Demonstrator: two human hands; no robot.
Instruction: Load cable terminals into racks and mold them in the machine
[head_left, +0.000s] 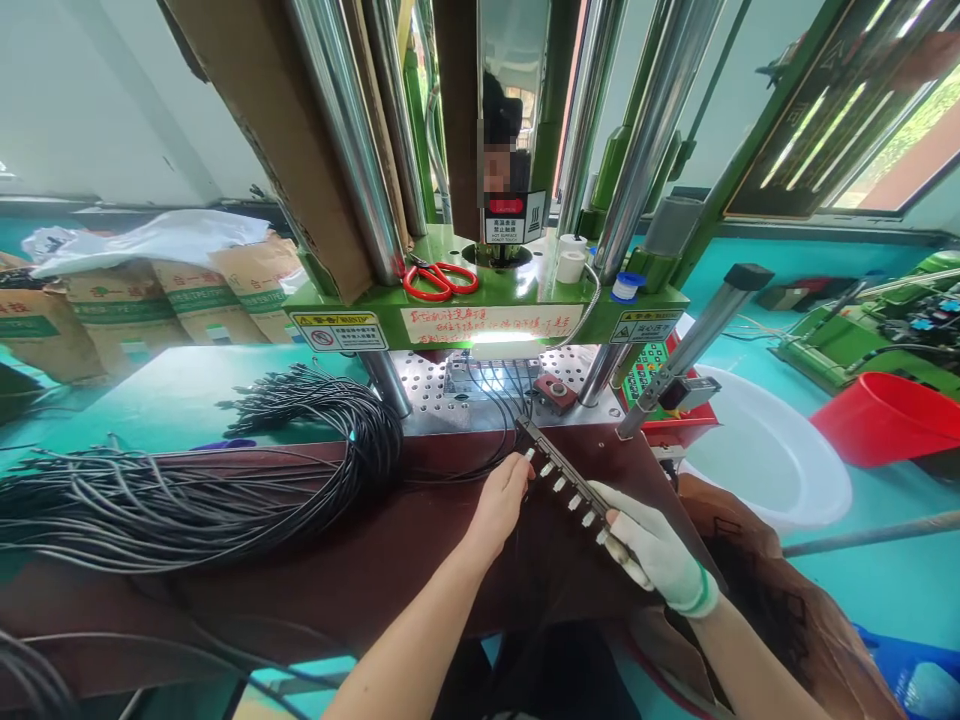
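Observation:
A long dark fixture bar (pixel 564 474) with a row of white plug ends lies slanted over the dark red work surface (pixel 375 560). My right hand (pixel 654 548), in a white glove, grips its near end. My bare left hand (pixel 501 497) is closed in a pinch on the white plug nearest the bar's far end. Thin black cables (pixel 501 400) run from the bar's far end up into the perforated metal plate (pixel 427 385) of the green press.
A large bundle of black cables (pixel 225 470) lies at left. Red-handled scissors (pixel 439 280) rest on the green press ledge. At right sit a white basin (pixel 765 455), a red tub (pixel 885 415) and a slanted metal rod (pixel 697 340). Paper sacks (pixel 150 300) stand at back left.

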